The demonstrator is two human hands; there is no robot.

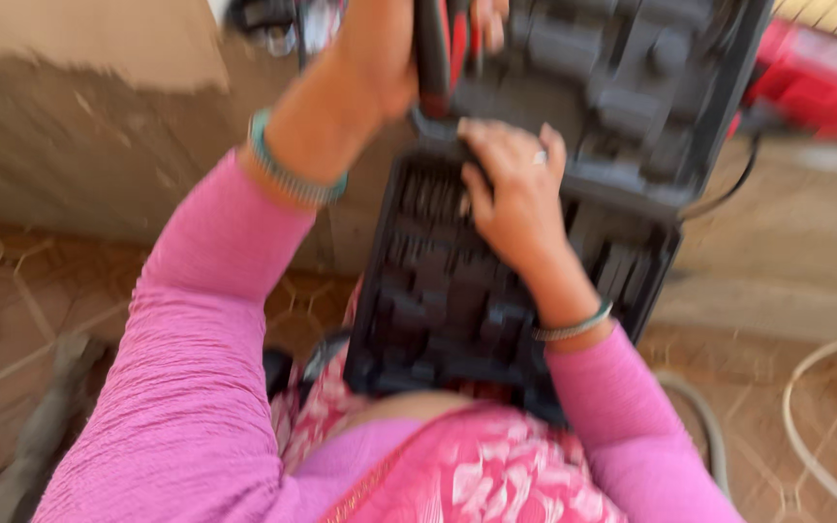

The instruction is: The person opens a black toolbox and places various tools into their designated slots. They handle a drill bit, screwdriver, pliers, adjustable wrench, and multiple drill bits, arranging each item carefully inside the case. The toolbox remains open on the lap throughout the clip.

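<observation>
— Two hands, what do they hold?

— Head view: the left hand (pixel 375 58) is clamped round a red-and-black tool handle (pixel 435 48) above an open dark tool case (pixel 438 281) on the lap. The right hand (pixel 515 194) presses flat on its tray, fingers together.

— How would it handle?

— Probably rigid, weighty plastic; grip the handle. The tool's head is cut off, and the frame is blurred.

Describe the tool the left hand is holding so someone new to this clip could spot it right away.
Start at the open dark grey tool case on the person's lap. At its top left, the left hand grips a tool with a red and black handle. It is the only red thing over the case; the right hand rests on the tray.
</observation>
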